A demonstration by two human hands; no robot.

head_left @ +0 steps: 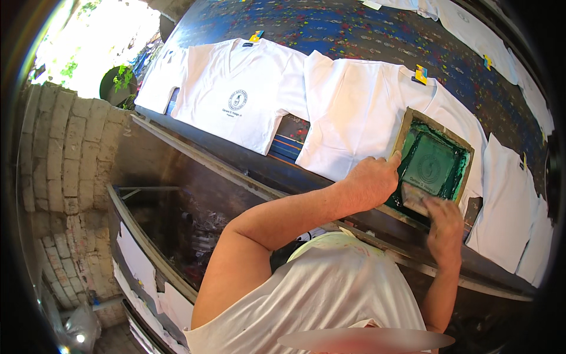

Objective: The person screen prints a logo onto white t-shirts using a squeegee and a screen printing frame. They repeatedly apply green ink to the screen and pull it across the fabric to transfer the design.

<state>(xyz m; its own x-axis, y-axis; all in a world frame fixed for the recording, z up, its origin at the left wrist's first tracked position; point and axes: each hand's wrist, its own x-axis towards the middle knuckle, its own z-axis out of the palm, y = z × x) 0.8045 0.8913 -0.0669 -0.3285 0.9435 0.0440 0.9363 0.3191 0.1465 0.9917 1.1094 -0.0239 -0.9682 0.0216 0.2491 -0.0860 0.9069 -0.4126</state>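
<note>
A wooden-framed green printing screen [433, 158] lies on a white V-neck T-shirt [348, 118] on the long table. My left hand [374, 180] is closed on the screen frame's left edge. My right hand [442, 221] grips a small flat squeegee [416, 198] inside the lower part of the screen, where dark green ink lines the edges. To the left, another white T-shirt [224, 100] lies flat with a round dark print and lines of small lettering on its chest.
More white T-shirts [498, 200] lie to the right and along the table's [330, 29] far side. Below its near edge run a metal rail [177, 153] and a dark recessed space. A brick wall [71, 147] stands at left, with a bright opening and plants behind it.
</note>
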